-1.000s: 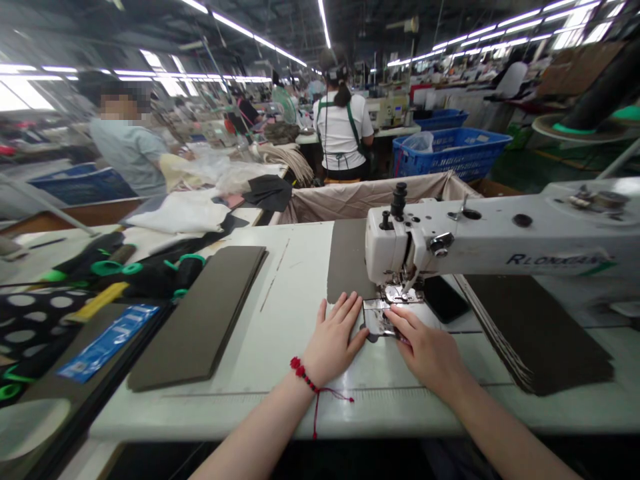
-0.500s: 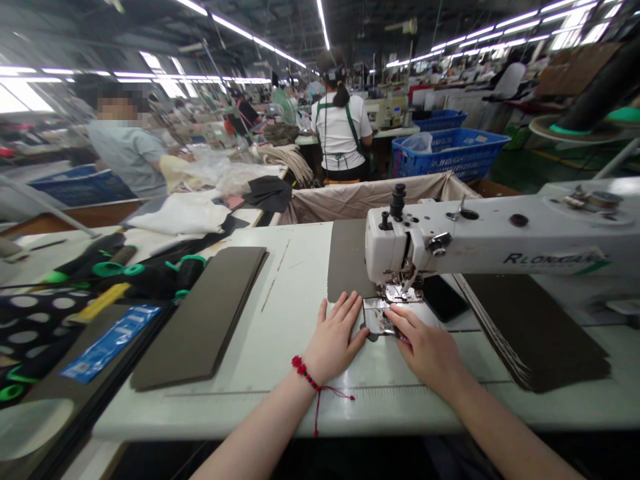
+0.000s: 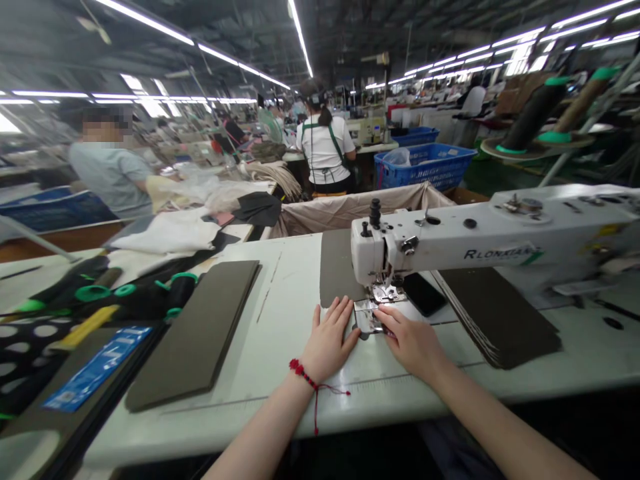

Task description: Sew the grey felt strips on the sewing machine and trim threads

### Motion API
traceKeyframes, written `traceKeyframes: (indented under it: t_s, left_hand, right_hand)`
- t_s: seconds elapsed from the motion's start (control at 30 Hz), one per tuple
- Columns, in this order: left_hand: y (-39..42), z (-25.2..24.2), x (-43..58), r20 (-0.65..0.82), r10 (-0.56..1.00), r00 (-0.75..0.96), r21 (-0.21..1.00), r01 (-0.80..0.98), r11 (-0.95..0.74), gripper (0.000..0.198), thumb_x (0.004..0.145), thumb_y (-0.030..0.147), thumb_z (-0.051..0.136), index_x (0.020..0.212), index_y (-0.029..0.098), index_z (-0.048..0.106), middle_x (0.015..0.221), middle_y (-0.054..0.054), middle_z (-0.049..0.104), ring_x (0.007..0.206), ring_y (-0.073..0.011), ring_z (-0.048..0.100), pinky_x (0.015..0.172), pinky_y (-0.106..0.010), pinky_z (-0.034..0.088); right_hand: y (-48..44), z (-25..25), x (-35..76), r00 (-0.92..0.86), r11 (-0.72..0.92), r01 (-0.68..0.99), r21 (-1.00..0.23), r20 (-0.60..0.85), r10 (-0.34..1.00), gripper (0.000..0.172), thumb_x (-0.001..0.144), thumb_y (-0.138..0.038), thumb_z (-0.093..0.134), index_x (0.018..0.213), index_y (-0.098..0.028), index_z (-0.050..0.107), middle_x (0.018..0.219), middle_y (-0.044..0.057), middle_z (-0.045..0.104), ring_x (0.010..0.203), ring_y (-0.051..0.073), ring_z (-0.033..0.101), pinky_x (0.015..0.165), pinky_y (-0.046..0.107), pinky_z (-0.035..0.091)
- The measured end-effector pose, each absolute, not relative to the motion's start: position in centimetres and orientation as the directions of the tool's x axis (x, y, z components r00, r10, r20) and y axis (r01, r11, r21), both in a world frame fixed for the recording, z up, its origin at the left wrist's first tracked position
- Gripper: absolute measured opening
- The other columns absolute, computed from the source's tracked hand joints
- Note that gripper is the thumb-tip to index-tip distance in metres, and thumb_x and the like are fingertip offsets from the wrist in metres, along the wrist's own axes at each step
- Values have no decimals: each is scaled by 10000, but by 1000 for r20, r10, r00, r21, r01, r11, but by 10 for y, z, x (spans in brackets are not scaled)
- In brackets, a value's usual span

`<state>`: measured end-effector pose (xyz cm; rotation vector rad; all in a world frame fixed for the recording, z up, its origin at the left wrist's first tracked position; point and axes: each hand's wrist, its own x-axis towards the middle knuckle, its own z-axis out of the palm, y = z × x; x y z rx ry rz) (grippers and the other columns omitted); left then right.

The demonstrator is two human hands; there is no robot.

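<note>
**Left hand [image 3: 330, 343] flat, right hand [image 3: 410, 347] curved at the presser foot [image 3: 384, 293]**

Far left, a stack of dark panels [image 3: 193, 333] on the white bench [image 3: 280, 353]. Next, a red bead bracelet [image 3: 303, 368] on the left wrist; grip released, palm down, fingers spread, just beside the metal template [image 3: 366, 316]. Template under the presser foot of the white sewing machine [image 3: 450, 243], over a dark brown panel [image 3: 340, 267]. Right fingers [image 3: 387, 320] on the template's edge; clenched or merely resting, impossible to tell. Farther right, a black phone [image 3: 424, 295], then a second stack of dark panels [image 3: 493, 313].
</note>
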<state>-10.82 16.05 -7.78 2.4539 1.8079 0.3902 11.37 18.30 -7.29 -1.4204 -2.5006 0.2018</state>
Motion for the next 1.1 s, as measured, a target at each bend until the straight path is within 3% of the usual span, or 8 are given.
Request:
traceKeyframes:
  t_s: [0.23,0.33,0.43,0.6,0.7,0.8,0.97,1.1]
  left_hand:
    - [161,-76,-106,199,958,208,159,957,-241,579,951,470,425,1457,213,310,1510,-112,350,1398,-265,292,1136,-506,171]
    - [167,-63,-110,233,965,121,155,975,-160,453,994,452,316,1328,178,456,1157,-120,669,1129,-239,592,1094,-481,267]
    - [170,-53,-117,256,966,20,147,987,-60,453,1006,436,258,1184,132,542,791,-96,707,851,-251,680,949,-454,420]
    - [144,-64,-129,275,961,-18,94,996,-8,431,933,302,412,1297,82,484,1282,-243,554,1218,-374,501,986,-561,367]
    - [110,-74,-139,219,975,46,71,996,-63,526,841,118,422,1367,118,435,1432,-191,442,1334,-334,394,1061,-562,308]
    - [74,-73,-151,129,977,173,109,976,-187,658,758,17,402,1398,171,398,1499,-103,371,1394,-260,311,1114,-520,280]
    - [44,-55,-149,35,929,369,307,881,-361,685,713,-68,321,1308,239,466,1494,-6,387,1410,-168,278,1181,-482,187]
    - [51,-45,-124,40,873,486,406,790,-459,491,846,6,348,1250,244,494,1451,-10,449,1398,-163,306,1192,-476,159]
  right_hand:
    - [180,-72,114,-458,480,830,-284,145,877,531,891,-209,423,1413,-299,385,1448,15,435,1043,206,605,842,317,465]
    - [177,-68,113,-417,444,854,-273,152,896,512,891,-211,433,1400,-249,397,1404,76,463,984,211,621,783,301,461]
    - [175,-64,112,-407,436,862,-260,159,900,401,897,-226,452,1296,-236,496,1287,82,536,896,203,634,696,284,447]
    - [175,-56,114,-414,448,839,-309,172,894,330,886,-203,484,1206,-240,556,1168,52,581,858,187,629,676,266,420]
    - [169,-50,124,-411,446,808,-386,174,895,285,886,-212,490,1149,-232,600,1108,44,609,866,178,626,704,258,423]
    - [147,-48,143,-382,415,765,-493,171,908,266,939,-276,419,1109,-228,618,1032,35,639,867,166,622,728,254,445]
    - [82,-58,172,-262,169,489,-856,40,964,357,970,-430,358,889,-216,632,838,22,670,824,188,623,753,277,467]
    - [35,-69,175,-321,42,464,-885,-124,939,352,949,-491,387,840,-225,589,763,13,654,735,195,622,695,287,471]
